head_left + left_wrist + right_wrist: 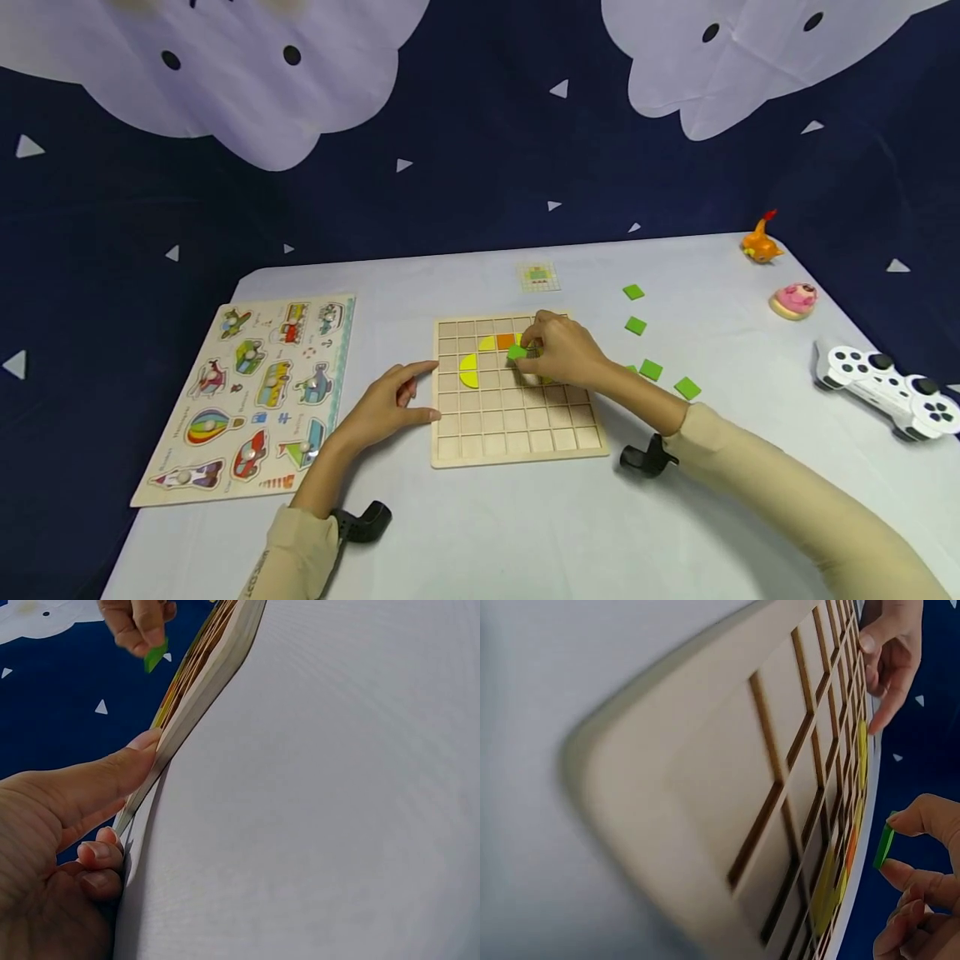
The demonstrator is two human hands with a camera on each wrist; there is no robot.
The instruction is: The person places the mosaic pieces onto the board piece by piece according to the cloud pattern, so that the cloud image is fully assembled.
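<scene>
My right hand (pixel 566 348) pinches a green square tile (pixel 517 352) between thumb and index finger, above a wooden grid board (pixel 487 446). In the right wrist view the tile (pixel 885 841) is held edge-on, apart from the board. My left hand (pixel 386 404) touches the board's left edge with index finger and thumb spread apart. On the grid lie a yellow half-round piece (pixel 468 371), a smaller yellow piece (pixel 487 343) and an orange square (pixel 506 342). More yellow pieces are partly hidden by my right hand.
Several loose green tiles (pixel 651 370) lie right of the board, some near my forearm. A small pattern card (pixel 537 277) is behind it. A picture puzzle (pixel 258 400) lies left. A white game controller (pixel 888 392), pink toy (pixel 793 301) and orange toy (pixel 761 244) are at the right.
</scene>
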